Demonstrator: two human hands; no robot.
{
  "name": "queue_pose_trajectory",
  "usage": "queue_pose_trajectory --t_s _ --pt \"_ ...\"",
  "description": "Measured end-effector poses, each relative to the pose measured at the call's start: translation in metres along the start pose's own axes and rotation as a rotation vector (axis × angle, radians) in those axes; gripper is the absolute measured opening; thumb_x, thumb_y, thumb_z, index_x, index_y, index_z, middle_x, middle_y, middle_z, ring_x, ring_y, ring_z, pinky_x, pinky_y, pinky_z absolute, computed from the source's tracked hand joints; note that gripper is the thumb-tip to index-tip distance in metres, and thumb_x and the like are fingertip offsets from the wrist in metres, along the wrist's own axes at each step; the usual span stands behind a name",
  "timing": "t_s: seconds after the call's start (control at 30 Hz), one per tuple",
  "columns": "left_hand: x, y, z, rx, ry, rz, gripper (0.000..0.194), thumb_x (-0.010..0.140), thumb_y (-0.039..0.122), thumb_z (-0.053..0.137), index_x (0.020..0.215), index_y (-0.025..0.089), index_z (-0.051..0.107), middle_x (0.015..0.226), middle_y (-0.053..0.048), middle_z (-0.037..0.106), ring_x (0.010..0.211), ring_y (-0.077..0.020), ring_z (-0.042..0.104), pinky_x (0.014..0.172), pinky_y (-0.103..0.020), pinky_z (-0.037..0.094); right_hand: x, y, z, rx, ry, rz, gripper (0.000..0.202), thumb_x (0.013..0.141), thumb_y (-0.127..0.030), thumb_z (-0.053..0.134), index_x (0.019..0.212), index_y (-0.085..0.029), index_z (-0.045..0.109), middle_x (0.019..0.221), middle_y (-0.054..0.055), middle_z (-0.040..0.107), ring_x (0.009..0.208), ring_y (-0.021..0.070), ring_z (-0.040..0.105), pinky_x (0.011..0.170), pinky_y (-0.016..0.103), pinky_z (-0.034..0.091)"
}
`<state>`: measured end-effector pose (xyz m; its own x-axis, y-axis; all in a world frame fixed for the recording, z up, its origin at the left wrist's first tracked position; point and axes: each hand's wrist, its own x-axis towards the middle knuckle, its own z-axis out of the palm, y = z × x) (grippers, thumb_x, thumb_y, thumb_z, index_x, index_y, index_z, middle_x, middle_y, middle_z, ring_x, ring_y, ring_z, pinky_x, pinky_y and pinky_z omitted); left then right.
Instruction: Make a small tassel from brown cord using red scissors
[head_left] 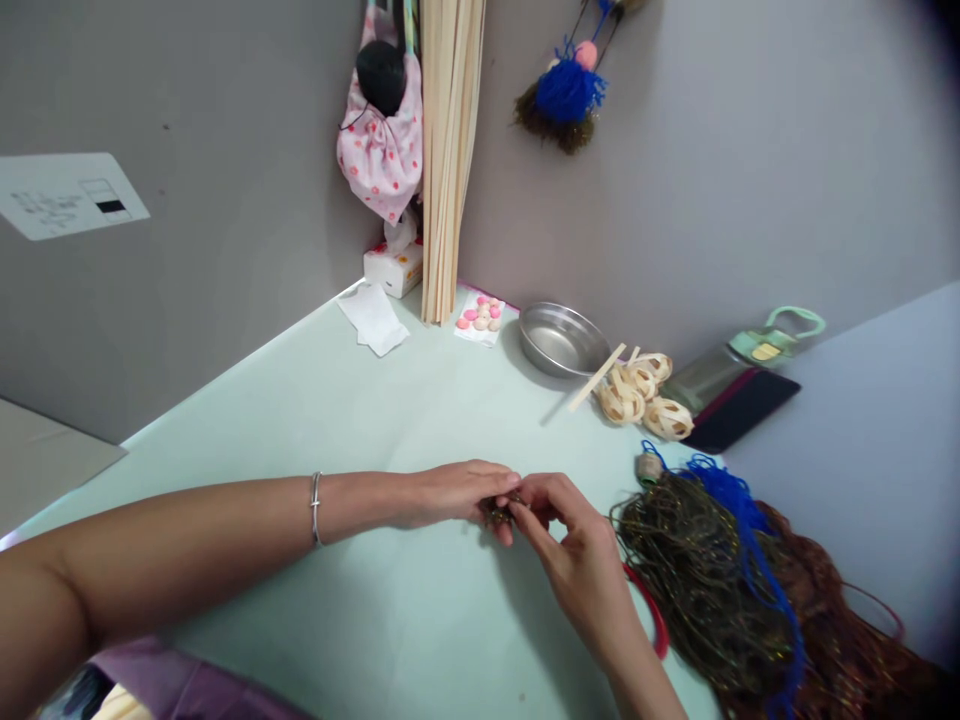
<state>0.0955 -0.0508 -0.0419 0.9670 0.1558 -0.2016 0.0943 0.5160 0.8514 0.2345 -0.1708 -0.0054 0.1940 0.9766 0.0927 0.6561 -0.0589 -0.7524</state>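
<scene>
Near the middle of the pale green table (315, 400), my left hand (457, 490) holds a small bunch of dark olive-brown yarn (496, 510) between thumb and fingers. My right hand (574, 535) meets it from the right, its thumb and index finger pinched on the same bunch. The fingers hide most of the bunch. A silver bracelet circles my left wrist. Just right of my right hand lies a large heap of dark olive yarn (697, 580), with blue yarn (757, 545) across it and reddish-brown yarn (832, 620) beyond.
Along the back are a tissue box (394, 268), white papers (375, 318), pink beads (480, 316), a metal bowl (562, 340), woven strip balls (645, 395), a bottle (705, 375) and a dark phone (742, 408). Wooden strips (450, 160) stand upright. A red ring (656, 610) lies by my right wrist.
</scene>
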Motion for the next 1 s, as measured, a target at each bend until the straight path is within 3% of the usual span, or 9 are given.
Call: queue_pose_trajectory --t_s 0.23,0.47,0.53,0.63,0.7,0.87,1.0 --pt "0.0 0.0 0.001 -0.083 -0.031 0.026 0.047 0.086 0.06 0.056 0.072 0.017 0.043 0.08 0.0 0.054 0.075 -0.0143 0.062 0.087 -0.037 0.045 -0.001 0.004 0.006 0.087 0.128 0.023 0.009 0.091 -0.024 0.055 0.083 -0.021 0.054 0.072 0.0 0.06 0.064 0.0143 0.056 0.061 0.026 0.046" --pt "-0.001 -0.001 0.004 -0.112 -0.044 0.061 0.046 0.084 0.058 0.06 0.072 0.017 0.045 0.079 0.001 0.053 0.071 -0.0128 0.06 0.085 -0.037 0.047 -0.003 0.008 0.012 -0.399 0.324 -0.243 0.01 0.091 -0.015 0.05 0.091 -0.022 0.058 0.079 0.003 0.062 0.068 0.0155 0.058 0.062 0.026 0.045" --pt "-0.001 0.0 0.005 -0.098 -0.032 0.059 0.045 0.085 0.06 0.058 0.079 0.016 0.051 0.081 0.0 0.054 0.073 -0.0134 0.06 0.085 -0.037 0.047 -0.004 0.008 0.013 -0.406 0.375 -0.277 0.012 0.091 -0.014 0.05 0.093 -0.022 0.059 0.081 0.003 0.063 0.068 0.0153 0.058 0.064 0.026 0.046" --pt "-0.002 0.004 0.007 -0.085 0.03 0.053 0.051 0.084 0.065 0.054 0.092 0.015 0.057 0.087 -0.003 0.059 0.077 -0.0159 0.061 0.085 -0.039 0.048 -0.004 0.007 0.011 -0.143 0.445 -0.188 0.007 0.089 -0.017 0.057 0.093 -0.021 0.061 0.081 0.003 0.063 0.069 0.0149 0.058 0.065 0.026 0.047" --pt "-0.002 0.006 0.007 -0.101 0.074 0.073 0.054 0.083 0.067 0.054 0.091 0.014 0.058 0.087 -0.006 0.061 0.078 -0.017 0.061 0.083 -0.039 0.048 -0.003 0.007 0.009 0.129 0.447 -0.033 0.004 0.086 -0.021 0.063 0.09 -0.02 0.062 0.079 0.002 0.062 0.068 0.0144 0.057 0.063 0.025 0.047" --pt "-0.001 0.006 0.002 -0.083 0.199 0.208 0.046 0.087 0.061 0.053 0.085 0.015 0.059 0.091 -0.004 0.059 0.074 -0.0123 0.056 0.077 -0.032 0.046 0.006 0.01 0.003 0.788 0.254 0.38 0.023 0.072 -0.029 0.081 0.083 -0.018 0.063 0.072 -0.001 0.062 0.057 0.0082 0.049 0.052 0.019 0.04" --pt "0.0 0.006 0.0 -0.017 0.283 0.179 0.027 0.082 0.043 0.067 0.088 0.017 0.06 0.083 0.0 0.055 0.07 -0.0095 0.051 0.072 -0.026 0.042 0.011 0.014 0.004 1.024 0.168 0.497 0.028 0.065 -0.025 0.087 0.081 -0.017 0.065 0.07 -0.001 0.062 0.054 0.0051 0.047 0.048 0.015 0.036"
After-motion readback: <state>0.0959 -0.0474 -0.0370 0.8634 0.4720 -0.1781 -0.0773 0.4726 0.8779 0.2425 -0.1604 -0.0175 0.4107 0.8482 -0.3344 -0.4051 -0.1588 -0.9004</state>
